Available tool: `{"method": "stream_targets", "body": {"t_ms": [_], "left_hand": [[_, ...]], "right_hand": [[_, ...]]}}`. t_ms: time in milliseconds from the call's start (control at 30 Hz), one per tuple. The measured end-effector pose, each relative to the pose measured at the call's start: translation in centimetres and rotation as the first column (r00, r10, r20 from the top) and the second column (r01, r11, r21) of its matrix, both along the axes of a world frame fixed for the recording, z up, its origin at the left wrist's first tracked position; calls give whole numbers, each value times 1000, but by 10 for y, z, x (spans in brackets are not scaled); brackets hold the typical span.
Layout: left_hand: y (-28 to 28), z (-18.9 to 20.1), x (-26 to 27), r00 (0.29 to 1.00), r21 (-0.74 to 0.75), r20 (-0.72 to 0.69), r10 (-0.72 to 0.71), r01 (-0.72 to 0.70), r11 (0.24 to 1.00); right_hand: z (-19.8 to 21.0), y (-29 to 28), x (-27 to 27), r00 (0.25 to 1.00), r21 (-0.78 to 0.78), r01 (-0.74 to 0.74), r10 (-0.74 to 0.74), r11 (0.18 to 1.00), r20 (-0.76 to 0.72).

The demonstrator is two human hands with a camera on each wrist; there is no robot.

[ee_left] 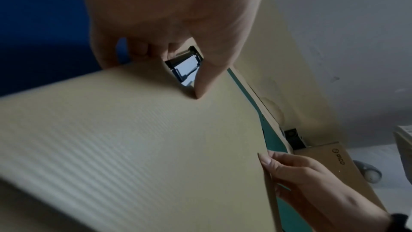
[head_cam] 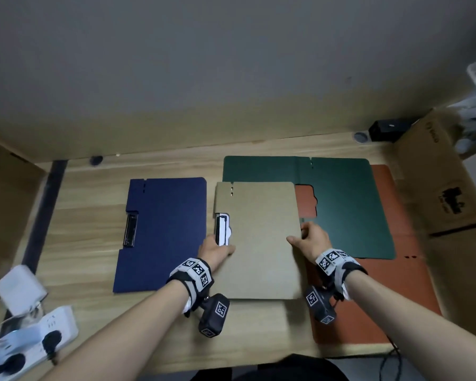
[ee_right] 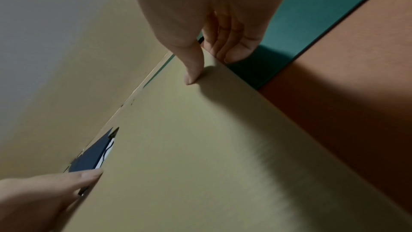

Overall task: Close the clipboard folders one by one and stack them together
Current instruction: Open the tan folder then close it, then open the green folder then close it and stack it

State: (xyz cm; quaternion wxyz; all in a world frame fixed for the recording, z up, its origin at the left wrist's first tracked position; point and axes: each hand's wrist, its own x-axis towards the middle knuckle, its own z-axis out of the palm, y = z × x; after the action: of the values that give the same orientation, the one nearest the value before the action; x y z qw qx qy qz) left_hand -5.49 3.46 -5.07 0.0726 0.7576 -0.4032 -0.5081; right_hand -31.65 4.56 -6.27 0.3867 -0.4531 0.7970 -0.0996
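A closed tan clipboard folder [head_cam: 259,237] lies at the table's middle, its metal clip [head_cam: 221,229] showing at the left edge. My left hand [head_cam: 217,250] grips that left edge by the clip, thumb on the cover [ee_left: 200,87]. My right hand [head_cam: 311,240] pinches the right edge, thumb on top [ee_right: 191,73] and fingers curled underneath. A closed navy folder [head_cam: 162,232] lies to the left. An open dark green folder [head_cam: 341,204] lies behind and to the right, over an open orange folder [head_cam: 374,292].
Cardboard boxes [head_cam: 445,204] stand along the table's right side. A white power strip [head_cam: 30,339] with plugs and a white adapter sit at the front left. A black device [head_cam: 388,129] rests at the back right by the wall. The wooden table [head_cam: 88,193] shows between the folders.
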Motion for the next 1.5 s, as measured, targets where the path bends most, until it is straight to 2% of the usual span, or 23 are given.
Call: {"method": "stream_targets", "body": {"t_ms": [167,267,467,533,600,700,867,1067,1200,1300,1400,1500], "left_hand": [[-2,19,52,999,-158,28,46,-41,986],[-4,29,98,995,-267,60,84,-65,962],[0,26,190,966,-393,221,133,-37,919],[-6,21,214,960,-400,252,119,-9,916],[-14,13,231,971,-385,223,86,6,923],[-15,-5,241,973,-339,228,29,52,939],[-6,-23,239,972,-327,236,17,63,943],[-16,-5,220,930,-276,368,-11,121,953],[-29,7,181,959,-326,267,-90,178,929],[-32,13,141,980,-314,123,-158,190,930],[-25,13,96,976,-246,-23,-218,206,947],[-18,1,55,970,-114,-123,-210,196,974]], "right_hand": [[5,-14,56,998,-66,14,-10,998,65],[1,-27,103,995,-99,-22,32,995,99],[-11,-45,202,984,-140,-75,95,987,148],[-20,-47,227,984,-144,-65,88,987,158],[-27,-51,243,985,-147,-51,73,988,153],[-35,-52,251,994,-132,-65,76,989,79],[-34,-51,245,993,-122,-115,114,986,-12],[-6,-38,187,985,-133,-164,156,977,-72],[8,-15,123,970,-66,-193,180,979,-165],[15,3,81,952,3,-202,197,979,-236],[17,20,50,932,34,-221,222,975,-287],[11,29,26,921,69,-258,267,964,-284]]}}
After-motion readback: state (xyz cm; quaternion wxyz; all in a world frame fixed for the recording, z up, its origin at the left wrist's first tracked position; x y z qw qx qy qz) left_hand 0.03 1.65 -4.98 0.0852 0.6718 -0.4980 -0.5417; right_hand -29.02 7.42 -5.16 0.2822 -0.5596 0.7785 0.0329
